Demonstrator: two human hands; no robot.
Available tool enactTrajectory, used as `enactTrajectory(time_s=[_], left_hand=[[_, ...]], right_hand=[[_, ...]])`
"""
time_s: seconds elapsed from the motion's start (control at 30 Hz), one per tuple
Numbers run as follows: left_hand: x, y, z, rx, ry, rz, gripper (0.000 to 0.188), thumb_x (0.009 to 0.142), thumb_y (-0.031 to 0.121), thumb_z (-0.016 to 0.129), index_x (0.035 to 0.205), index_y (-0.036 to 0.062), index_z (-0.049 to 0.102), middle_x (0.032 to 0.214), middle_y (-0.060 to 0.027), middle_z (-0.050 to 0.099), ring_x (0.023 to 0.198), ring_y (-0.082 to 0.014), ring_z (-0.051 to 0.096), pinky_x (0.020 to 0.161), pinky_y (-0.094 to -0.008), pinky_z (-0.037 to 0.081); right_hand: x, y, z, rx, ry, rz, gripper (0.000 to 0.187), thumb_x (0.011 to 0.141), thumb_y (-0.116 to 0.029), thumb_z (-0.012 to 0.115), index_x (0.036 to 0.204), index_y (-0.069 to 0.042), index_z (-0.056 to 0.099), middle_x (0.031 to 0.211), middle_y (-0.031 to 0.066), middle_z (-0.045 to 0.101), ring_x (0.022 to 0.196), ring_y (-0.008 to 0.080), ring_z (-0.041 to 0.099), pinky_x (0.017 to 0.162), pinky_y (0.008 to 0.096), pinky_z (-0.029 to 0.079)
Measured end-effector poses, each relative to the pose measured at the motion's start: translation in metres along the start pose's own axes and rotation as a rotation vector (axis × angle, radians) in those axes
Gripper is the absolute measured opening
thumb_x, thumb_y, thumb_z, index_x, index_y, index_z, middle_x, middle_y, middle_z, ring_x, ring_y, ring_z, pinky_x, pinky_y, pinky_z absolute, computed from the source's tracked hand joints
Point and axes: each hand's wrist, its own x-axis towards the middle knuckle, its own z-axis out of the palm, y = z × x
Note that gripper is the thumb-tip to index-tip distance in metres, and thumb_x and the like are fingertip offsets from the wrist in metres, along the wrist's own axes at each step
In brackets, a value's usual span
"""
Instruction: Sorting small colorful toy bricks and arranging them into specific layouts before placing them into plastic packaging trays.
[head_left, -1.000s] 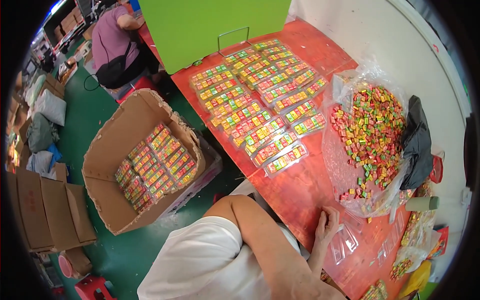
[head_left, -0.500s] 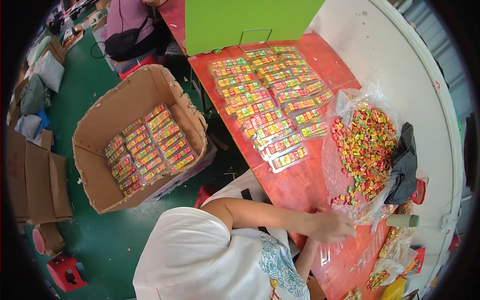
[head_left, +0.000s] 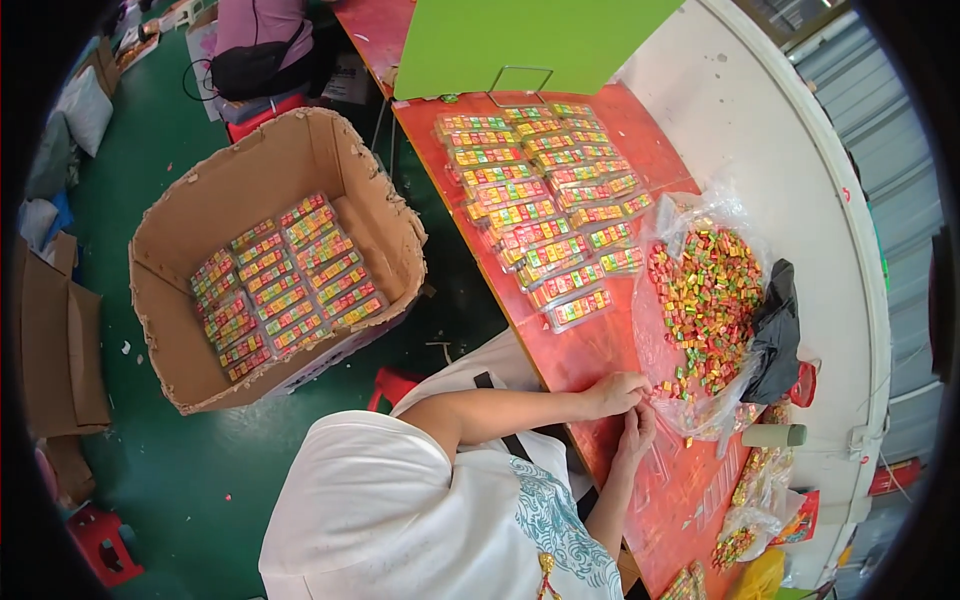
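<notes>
My left hand [head_left: 615,394] and my right hand [head_left: 638,432] meet over the red table, beside the near edge of a heap of small wrapped candies [head_left: 712,300]. The fingertips of both are pinched together, and what is between them is too small or hidden to make out. The candies are red, yellow and green and lie on a clear plastic sheet [head_left: 650,345]. Close to my right hand, clear plastic trays [head_left: 718,492] lie on the table. Farther up, clear packs filled with candy rows [head_left: 545,215] stand in overlapping columns.
To the left stands a large cardboard box [head_left: 160,300] with packs of candy inside. A green board [head_left: 530,45] rises at the table's far end. A black plastic bag [head_left: 775,335] and a pale green cylinder [head_left: 775,435] lie along the white wall [head_left: 800,170]. Another person [head_left: 258,50] sits beyond.
My left hand, blurred above the trays half a second ago, has drawn back and up to meet my right hand, which now shows. The whole view has shifted slightly.
</notes>
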Motion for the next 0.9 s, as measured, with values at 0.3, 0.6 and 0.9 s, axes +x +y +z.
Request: enactTrajectory(time_s=[0.3, 0.6, 0.9], left_hand=[[-0.001, 0.0, -0.002, 0.067, -0.023, 0.067, 0.023, 0.084, 0.01, 0.054, 0.1, 0.0002, 0.068, 0.098, -0.019, 0.071, 0.097, -0.0356, 0.068, 0.086, -0.0441, 0.053], [-0.002, -0.005, 0.0, 0.081, -0.028, 0.063, 0.023, 0.085, 0.009, 0.056, 0.102, 0.0021, 0.069, 0.097, -0.0181, 0.07, 0.097, -0.0352, 0.068, 0.086, -0.0429, 0.053], [-0.002, -0.005, 0.0, 0.1, -0.005, 0.106, 0.02, 0.086, 0.012, 0.057, 0.097, 0.0012, 0.069, 0.094, -0.0197, 0.07, 0.095, -0.0376, 0.068, 0.083, -0.0449, 0.053]], right_hand=[[0.004, 0.023, -0.006, 0.146, -0.064, 0.124, 0.021, 0.094, -0.001, 0.06, 0.114, 0.001, 0.067, 0.105, 0.0034, 0.067, 0.097, 0.0113, 0.06, 0.089, 0.0246, 0.048], [0.007, 0.022, -0.006, 0.143, -0.082, 0.097, 0.022, 0.094, -0.001, 0.059, 0.114, 0.001, 0.068, 0.108, 0.0039, 0.067, 0.101, 0.012, 0.061, 0.091, 0.0256, 0.049], [0.006, 0.016, 0.001, 0.192, -0.045, 0.126, 0.022, 0.093, -0.002, 0.06, 0.113, 0.001, 0.068, 0.106, 0.0058, 0.067, 0.098, 0.0137, 0.059, 0.089, 0.0274, 0.048]])
